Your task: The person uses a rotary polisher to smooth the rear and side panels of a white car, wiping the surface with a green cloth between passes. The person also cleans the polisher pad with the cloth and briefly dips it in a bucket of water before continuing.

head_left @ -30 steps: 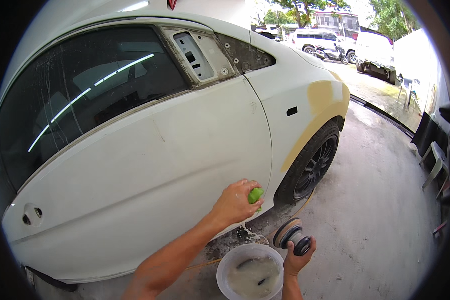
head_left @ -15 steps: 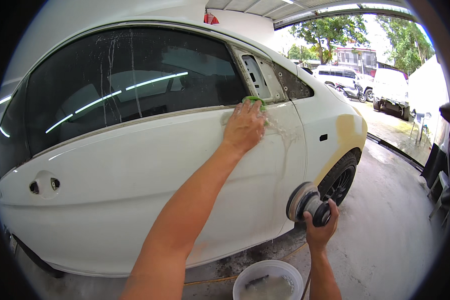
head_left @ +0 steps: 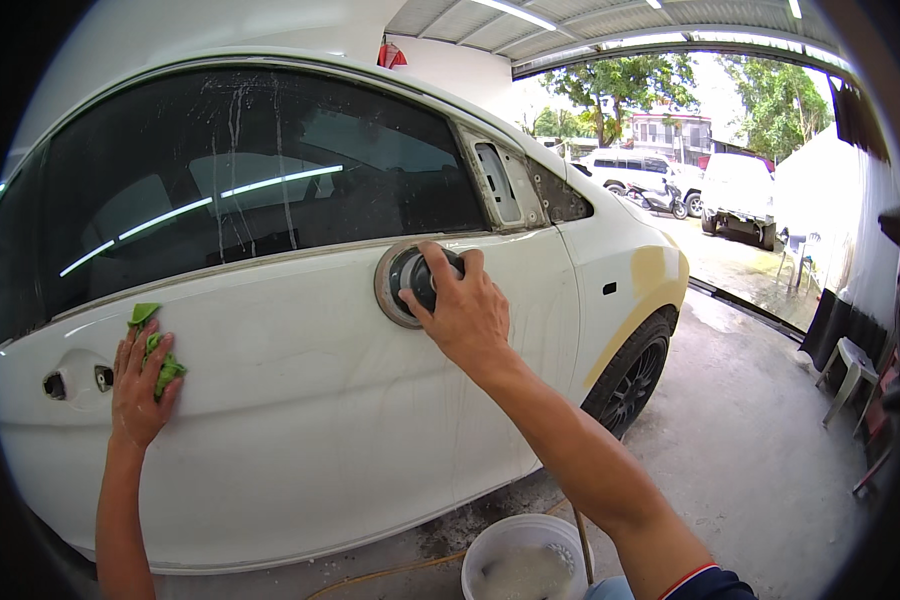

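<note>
My right hand (head_left: 470, 310) grips the round sander (head_left: 407, 282) against the white car door (head_left: 320, 400) below the window; my left hand's (head_left: 140, 385) fingers press a green cloth (head_left: 160, 355) near the door handle.

Bare door panel (head_left: 320, 420) is left open between left hand (head_left: 140, 385) with green cloth (head_left: 160, 355) and right hand (head_left: 465, 315) on round sander (head_left: 405, 283). Lower passage is blocked by white bucket (head_left: 525, 560); floor (head_left: 750, 450) rightward is free.

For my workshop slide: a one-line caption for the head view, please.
Right hand presses a round sander to a white car door; left hand holds a green cloth against it.
</note>
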A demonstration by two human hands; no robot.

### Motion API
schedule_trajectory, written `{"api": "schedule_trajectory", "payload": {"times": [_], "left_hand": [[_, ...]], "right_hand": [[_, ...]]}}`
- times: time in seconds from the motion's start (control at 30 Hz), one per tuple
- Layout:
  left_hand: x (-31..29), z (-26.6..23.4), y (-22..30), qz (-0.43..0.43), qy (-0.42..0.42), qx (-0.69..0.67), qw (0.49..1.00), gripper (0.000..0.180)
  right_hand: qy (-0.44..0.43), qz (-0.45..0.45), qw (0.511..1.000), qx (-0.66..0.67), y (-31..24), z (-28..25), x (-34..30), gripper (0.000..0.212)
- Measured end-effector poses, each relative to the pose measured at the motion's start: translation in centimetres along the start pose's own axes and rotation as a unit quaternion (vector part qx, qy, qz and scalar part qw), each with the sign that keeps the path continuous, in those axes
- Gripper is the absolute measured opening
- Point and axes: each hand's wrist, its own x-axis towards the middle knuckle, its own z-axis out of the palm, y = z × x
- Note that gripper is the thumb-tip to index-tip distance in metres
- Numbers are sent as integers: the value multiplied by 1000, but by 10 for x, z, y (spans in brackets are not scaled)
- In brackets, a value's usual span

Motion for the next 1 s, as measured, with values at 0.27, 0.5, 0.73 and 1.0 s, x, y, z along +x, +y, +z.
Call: {"api": "schedule_trajectory", "payload": {"times": [0.27,0.5,0.73,1.0], "left_hand": [[-101,38,-15,-92,106,-26,990,30],[17,90,210,51,96,-199,974,40],[193,74,279,142,39,-324,935,60],[197,36,155,265,-34,-193,944,71]], "right_hand": [[9,64,998,10,104,-20,5,71],[92,261,961,-12,117,-26,33,70],[12,82,996,36,50,-6,-19,68],[13,298,954,-32,175,-52,43,76]]}}
